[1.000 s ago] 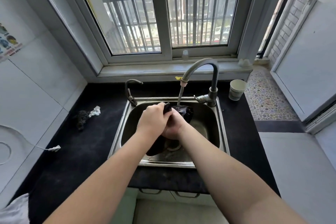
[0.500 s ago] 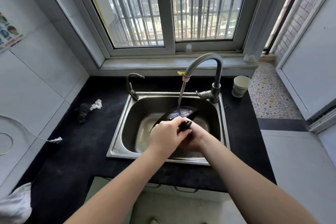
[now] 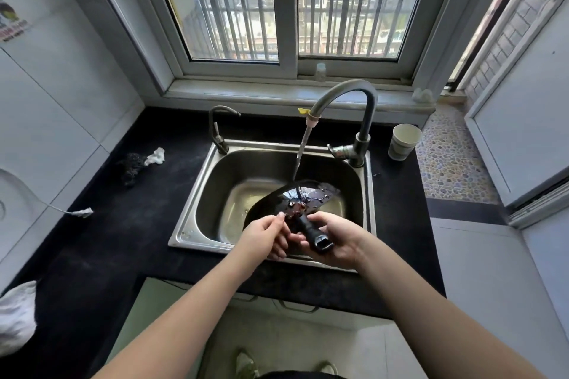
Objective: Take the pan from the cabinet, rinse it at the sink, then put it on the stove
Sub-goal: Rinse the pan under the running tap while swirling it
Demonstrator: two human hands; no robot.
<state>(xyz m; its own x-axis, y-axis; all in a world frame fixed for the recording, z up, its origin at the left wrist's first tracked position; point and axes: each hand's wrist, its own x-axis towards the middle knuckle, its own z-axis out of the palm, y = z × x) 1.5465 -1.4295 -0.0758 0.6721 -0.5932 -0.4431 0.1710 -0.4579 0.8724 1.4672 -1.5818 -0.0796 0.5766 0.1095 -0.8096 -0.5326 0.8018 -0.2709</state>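
Observation:
A black pan [image 3: 308, 195] tilts over the steel sink [image 3: 197, 206], its wet inside facing me. Water runs from the tall curved tap [image 3: 351, 92] onto the pan's far part. My right hand [image 3: 337, 241] is wrapped around the pan's black handle near the sink's front rim. My left hand [image 3: 264, 235] is just left of the handle, fingers loosely curled, fingertips by the pan's near edge; whether they touch it is unclear.
A paper cup [image 3: 404, 141] stands on the black counter right of the tap. A smaller second tap [image 3: 219, 129] rises at the sink's back left. A dark scrubber and white scrap [image 3: 138, 161] lie left of the sink. A white cloth [image 3: 15, 315] sits at the counter's near left.
The pan came out from under both hands and now tilts face-up under the water. My left hand has come off the handle; my hands have drawn back to the sink's front rim.

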